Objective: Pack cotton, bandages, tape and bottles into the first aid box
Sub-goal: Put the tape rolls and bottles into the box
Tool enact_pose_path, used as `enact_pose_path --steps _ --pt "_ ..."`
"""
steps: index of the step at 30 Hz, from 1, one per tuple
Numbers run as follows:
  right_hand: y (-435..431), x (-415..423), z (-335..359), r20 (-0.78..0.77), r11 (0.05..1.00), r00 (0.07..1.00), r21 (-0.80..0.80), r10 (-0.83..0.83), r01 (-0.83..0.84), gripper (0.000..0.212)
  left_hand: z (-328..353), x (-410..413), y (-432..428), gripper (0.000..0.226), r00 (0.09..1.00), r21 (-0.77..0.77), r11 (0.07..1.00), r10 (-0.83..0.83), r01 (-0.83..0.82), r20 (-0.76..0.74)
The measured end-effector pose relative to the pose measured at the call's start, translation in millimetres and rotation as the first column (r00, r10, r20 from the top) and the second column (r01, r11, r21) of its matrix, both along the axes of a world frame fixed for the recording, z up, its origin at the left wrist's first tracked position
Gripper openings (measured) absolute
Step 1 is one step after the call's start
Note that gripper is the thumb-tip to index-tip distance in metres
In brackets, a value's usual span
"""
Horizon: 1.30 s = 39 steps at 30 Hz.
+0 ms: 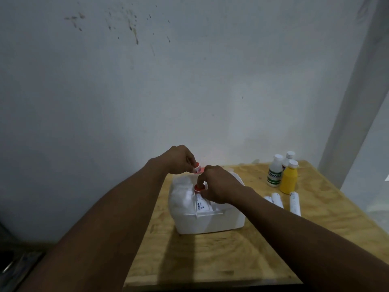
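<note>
Pale grey painted wall, dark splatter marks near its top. Light plywood table against its base. White vertical post right of table. Dim, shadowed lower-left corner.

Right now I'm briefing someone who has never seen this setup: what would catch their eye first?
Two bare forearms meet over the white first aid box at the middle of the plywood table. The left hand and right hand each pinch a small red-capped item above it. To the right stand a yellow bottle and two white bottles, with white rolls lying in front.
</note>
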State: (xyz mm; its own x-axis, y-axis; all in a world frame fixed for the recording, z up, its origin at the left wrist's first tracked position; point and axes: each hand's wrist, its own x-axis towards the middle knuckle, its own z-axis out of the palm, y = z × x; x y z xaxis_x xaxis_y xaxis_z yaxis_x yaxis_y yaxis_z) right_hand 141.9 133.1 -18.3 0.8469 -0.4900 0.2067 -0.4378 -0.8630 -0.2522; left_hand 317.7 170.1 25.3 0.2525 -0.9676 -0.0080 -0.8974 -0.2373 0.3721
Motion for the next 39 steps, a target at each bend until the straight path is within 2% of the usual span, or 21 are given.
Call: enact_pose_path --steps 5,9,13,20,31,39 --pt "-5 -8 11 0.017 0.989 0.999 0.144 0.036 -0.038 0.022 -1 -7 1 0.025 1.000 0.075 0.997 -0.030 0.030 -0.001" --pt "-7 -23 18 0.054 0.986 0.998 0.163 0.019 -0.027 0.025 -1 -13 0 0.019 0.999 0.127 0.991 -0.043 0.040 0.016" --pt "-6 -30 17 0.055 0.982 0.998 0.185 0.020 -0.030 0.027 -2 -21 -2 0.025 0.995 0.175 0.983 -0.075 0.063 0.066" --pt "-8 -30 9 0.060 0.980 0.998 0.199 0.000 -0.012 0.028 -4 -24 -2 0.028 0.990 0.169 0.985 -0.057 0.035 0.130" --pt "-12 -33 7 0.037 0.982 0.999 0.190 -0.014 0.007 0.027 -11 -26 -2 0.028 0.994 0.184 0.983 -0.017 -0.002 0.105" --pt "-9 -31 9 0.035 0.981 0.999 0.193 0.003 -0.010 0.027 -18 -28 -4 0.026 0.993 0.122 0.992 -0.026 0.011 0.119"
